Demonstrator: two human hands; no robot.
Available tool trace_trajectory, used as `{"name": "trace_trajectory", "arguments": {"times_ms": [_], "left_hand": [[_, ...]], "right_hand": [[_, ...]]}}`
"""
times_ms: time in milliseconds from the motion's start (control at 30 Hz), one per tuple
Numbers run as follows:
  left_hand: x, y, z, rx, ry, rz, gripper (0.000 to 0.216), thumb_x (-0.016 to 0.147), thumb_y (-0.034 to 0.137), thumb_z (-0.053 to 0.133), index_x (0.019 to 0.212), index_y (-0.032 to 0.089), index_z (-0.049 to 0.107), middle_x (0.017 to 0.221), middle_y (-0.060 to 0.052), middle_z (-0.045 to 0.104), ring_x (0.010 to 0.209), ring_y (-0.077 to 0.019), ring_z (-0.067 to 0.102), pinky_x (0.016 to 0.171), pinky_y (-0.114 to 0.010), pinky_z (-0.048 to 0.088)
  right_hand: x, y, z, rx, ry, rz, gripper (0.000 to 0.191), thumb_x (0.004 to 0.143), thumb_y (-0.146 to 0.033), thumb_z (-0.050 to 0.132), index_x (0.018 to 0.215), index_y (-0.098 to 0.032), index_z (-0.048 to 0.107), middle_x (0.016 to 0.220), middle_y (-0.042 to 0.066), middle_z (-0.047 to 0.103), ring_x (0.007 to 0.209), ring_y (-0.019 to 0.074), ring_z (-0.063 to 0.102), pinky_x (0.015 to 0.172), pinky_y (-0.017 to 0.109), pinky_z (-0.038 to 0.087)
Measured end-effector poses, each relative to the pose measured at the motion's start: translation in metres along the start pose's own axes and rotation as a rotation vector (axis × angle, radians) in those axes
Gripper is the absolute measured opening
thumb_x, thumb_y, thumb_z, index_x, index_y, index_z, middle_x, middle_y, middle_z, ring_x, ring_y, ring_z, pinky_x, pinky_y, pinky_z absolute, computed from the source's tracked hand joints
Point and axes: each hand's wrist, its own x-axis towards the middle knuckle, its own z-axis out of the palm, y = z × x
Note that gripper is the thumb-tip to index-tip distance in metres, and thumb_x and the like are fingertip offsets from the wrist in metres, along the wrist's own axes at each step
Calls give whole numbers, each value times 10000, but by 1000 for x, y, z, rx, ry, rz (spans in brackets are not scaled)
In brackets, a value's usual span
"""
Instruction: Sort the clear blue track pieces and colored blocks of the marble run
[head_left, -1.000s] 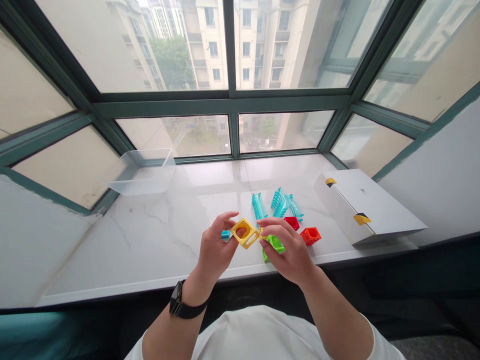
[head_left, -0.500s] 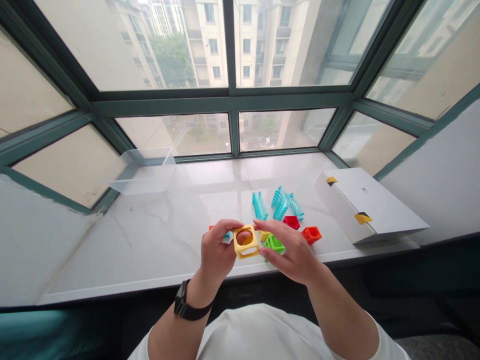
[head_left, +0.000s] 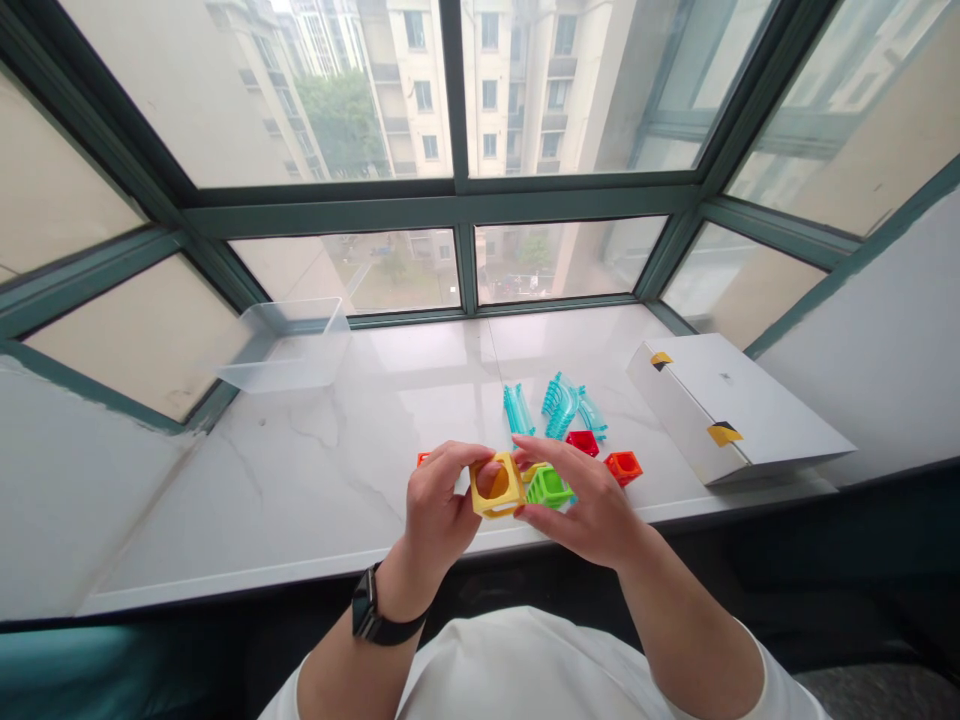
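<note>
The left fingers [head_left: 450, 462] are grasping a hollow yellow plastic cube frame [head_left: 497, 509] from its left side. The right fingertips [head_left: 527, 446] are hanging open just beside it, above a green plastic block [head_left: 548, 488] on the marble windowsill [head_left: 300, 500].

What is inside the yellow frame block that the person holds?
Inside the yellow frame block, only a fingertip shows through the round opening; the left hand covers its left side.
</note>
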Motion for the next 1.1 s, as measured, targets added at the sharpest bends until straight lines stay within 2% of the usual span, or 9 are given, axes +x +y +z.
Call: {"name": "trace_trajectory", "arguments": {"times_ms": [100, 267, 433, 600, 733, 833, 967, 1033, 1100], "left_hand": [[1, -5, -3, 28, -66, 35, 233, 1019, 191, 569, 1224, 246, 666, 1096, -68, 785, 953, -184, 764, 858, -307, 611], [0, -7, -8, -39, -30, -41, 308, 1052, 197, 518, 1327, 257, 643, 1312, -100, 716, 1121, -209, 731, 969, -369, 605], [6, 6, -3, 57, -108, 121, 522, 1008, 284, 625, 1519, 280, 519, 1514, -122, 593, 1441, -310, 525, 1180, -527, 474], [5, 12, 11, 98, -189, 164, 571, 1033, 246, 557, 1591, 265, 439, 1612, -111, 498, 1556, -323, 369, 1227, -562, 422], [1, 14, 15, 103, -188, 183, 550, 1031, 157, 519, 1568, 273, 476, 1572, -101, 548, 1522, -297, 434, 1233, -559, 421], [-2, 15, 10, 11, -156, 240, 456, 1011, 115, 558, 1419, 304, 630, 1398, -67, 703, 1351, -260, 632, 1195, -531, 482], [-5, 6, -3, -155, 103, 80, 236, 985, 114, 629, 1110, 270, 755, 991, -15, 825, 967, -196, 787, 1017, -471, 621], [-5, -1, -8, -192, 252, -41, 78, 936, 164, 728, 957, 235, 752, 852, -2, 808, 885, -198, 785, 946, -446, 647], [-5, -7, -12, -216, 329, -108, 110, 868, 219, 821, 825, 218, 720, 761, 14, 776, 841, -200, 778, 888, -407, 657]], "right_hand": [[-1, 4, -5, -65, 72, 43, 589, 943, -309, 749, 1488, -297, 524, 1216, 78, 727, 1042, 234, 733, 920, 388, 633], [0, 10, -12, -172, 189, 73, 461, 933, -299, 761, 1374, -284, 626, 1244, 91, 700, 1060, 250, 726, 925, 400, 641], [3, 6, -4, -153, 185, 26, 439, 934, -301, 758, 1355, -310, 634, 1211, 85, 701, 1086, 267, 720, 921, 415, 645], [3, 3, 3, -152, 223, 22, 437, 903, -296, 794, 1319, -316, 661, 1137, 66, 718, 1001, 247, 730, 880, 397, 652], [0, 7, 5, -163, 250, 38, 415, 887, -310, 811, 1283, -307, 684, 1102, 62, 728, 962, 239, 734, 869, 394, 651], [-1, 9, 5, -154, 240, 59, 394, 904, -302, 789, 1283, -305, 681, 1114, 63, 728, 976, 237, 732, 872, 391, 645], [1, 8, 2, -100, 248, 109, 397, 888, -301, 802, 1262, -286, 672, 1089, 61, 717, 976, 239, 719, 856, 397, 638], [2, 8, 1, -69, 253, 122, 388, 881, -303, 810, 1243, -275, 672, 1081, 64, 715, 974, 242, 714, 853, 404, 635], [2, 9, 1, -55, 256, 127, 379, 882, -308, 813, 1233, -272, 672, 1097, 69, 718, 981, 247, 714, 858, 411, 633]]}}
